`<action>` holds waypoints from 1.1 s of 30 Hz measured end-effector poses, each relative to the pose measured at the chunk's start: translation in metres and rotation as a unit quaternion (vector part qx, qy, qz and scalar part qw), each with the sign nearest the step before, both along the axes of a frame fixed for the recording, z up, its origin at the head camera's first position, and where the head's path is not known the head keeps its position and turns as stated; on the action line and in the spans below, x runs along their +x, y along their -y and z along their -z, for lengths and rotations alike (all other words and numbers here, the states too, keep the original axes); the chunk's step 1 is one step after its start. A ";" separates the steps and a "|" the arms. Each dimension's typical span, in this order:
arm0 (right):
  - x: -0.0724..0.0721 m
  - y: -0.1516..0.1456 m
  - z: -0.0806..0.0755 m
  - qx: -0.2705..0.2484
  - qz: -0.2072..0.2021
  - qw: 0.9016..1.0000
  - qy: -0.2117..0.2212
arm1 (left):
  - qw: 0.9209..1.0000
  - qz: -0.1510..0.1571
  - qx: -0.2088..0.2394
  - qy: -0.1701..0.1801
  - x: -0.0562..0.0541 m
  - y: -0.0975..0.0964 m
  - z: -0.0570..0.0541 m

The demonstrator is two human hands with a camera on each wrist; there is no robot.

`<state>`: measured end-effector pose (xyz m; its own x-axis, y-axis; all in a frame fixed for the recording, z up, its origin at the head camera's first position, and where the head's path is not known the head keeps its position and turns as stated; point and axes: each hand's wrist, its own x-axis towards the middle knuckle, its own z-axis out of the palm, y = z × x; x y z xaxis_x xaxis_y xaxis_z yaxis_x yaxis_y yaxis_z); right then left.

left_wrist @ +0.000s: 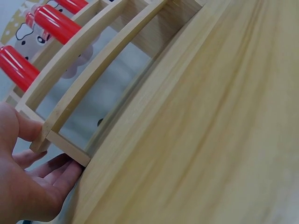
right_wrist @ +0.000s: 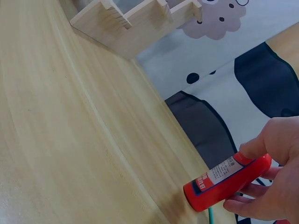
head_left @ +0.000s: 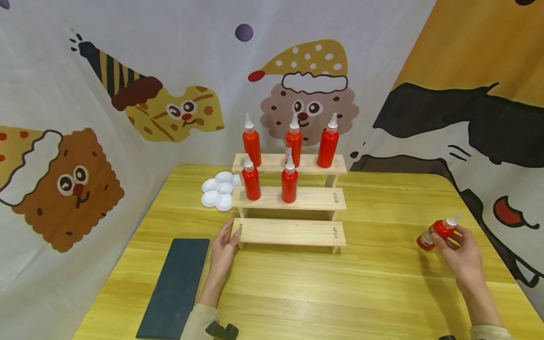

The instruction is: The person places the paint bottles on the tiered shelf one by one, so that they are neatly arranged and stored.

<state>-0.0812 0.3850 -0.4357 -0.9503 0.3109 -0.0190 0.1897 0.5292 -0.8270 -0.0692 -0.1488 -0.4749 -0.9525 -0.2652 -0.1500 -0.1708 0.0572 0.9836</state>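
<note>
My right hand grips a red squeeze bottle with a white nozzle, tilted, over the right side of the table; its printed label shows in the right wrist view. My left hand holds the left end of the lowest step of a three-tier wooden rack, the thumb on the step's edge and the fingers by its side support. Three red bottles stand upright on the top tier. Two more red bottles stand on the left and middle of the second tier. The lowest tier carries no bottle.
A white flower-shaped paint palette lies left of the rack, partly behind it. A dark flat rectangular board lies at the table's left front. Behind the wooden table hangs a cartoon-printed cloth.
</note>
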 end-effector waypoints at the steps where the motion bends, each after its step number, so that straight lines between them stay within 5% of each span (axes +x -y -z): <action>1: 0.000 0.000 0.001 0.000 0.002 1.000 -0.006 | 1.000 0.000 0.001 0.000 0.000 0.000 0.000; 15: -0.006 0.003 0.004 0.025 0.063 0.997 0.023 | 1.000 0.002 0.004 -0.003 -0.002 0.001 0.004; 33: -0.036 0.044 -0.033 0.063 0.011 0.997 -0.046 | 1.000 -0.006 0.002 -0.006 -0.003 0.002 0.003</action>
<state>-0.1177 0.3411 -0.4026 -0.9389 0.3267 0.1083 0.1293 0.6265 -0.7686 -0.0717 -0.1505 -0.4775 -0.9509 -0.2763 -0.1392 -0.1591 0.0511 0.9859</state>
